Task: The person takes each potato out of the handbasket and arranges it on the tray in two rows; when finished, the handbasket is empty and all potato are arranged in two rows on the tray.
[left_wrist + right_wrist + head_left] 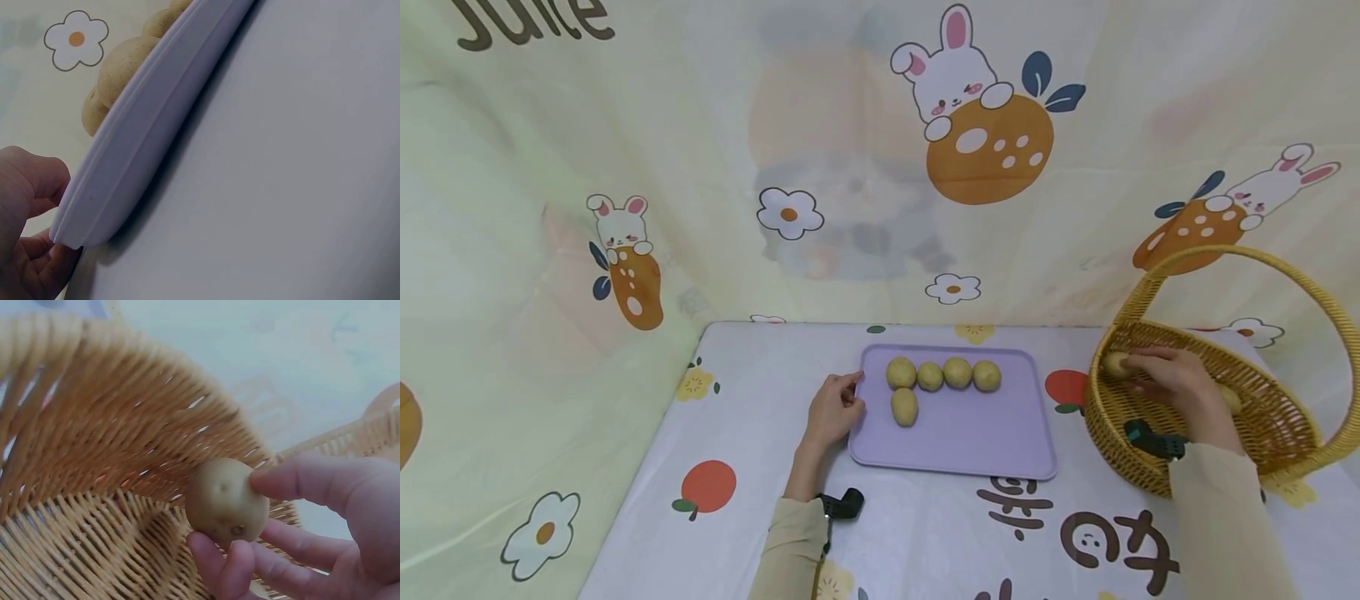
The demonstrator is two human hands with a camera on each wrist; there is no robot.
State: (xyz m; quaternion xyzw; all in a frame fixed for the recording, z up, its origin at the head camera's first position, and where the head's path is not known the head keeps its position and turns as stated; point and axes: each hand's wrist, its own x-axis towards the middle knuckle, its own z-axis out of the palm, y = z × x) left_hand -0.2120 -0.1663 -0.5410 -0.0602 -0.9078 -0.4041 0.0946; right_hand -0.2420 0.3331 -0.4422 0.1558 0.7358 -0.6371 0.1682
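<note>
In the basket's left end, my right hand [1172, 379] grips a potato [225, 500] between thumb and fingers; the head view shows only part of that potato. Behind the wrist, another potato [1229, 398] lies in the wicker basket [1108, 429], partly hidden. At the left edge of a lilac tray [970, 437], my left hand [832, 410] holds the rim, with thumb and fingers about the corner in the left wrist view. Several potatoes [957, 373] stand in a row along the tray's far side, and one potato [905, 407] sits in front of the leftmost.
A tall arched handle [1330, 308] rises over the basket. The printed tablecloth [760, 392] covers the table, and a patterned curtain [850, 108] hangs behind it and at the left. Between tray and basket shows a printed red fruit [1066, 387].
</note>
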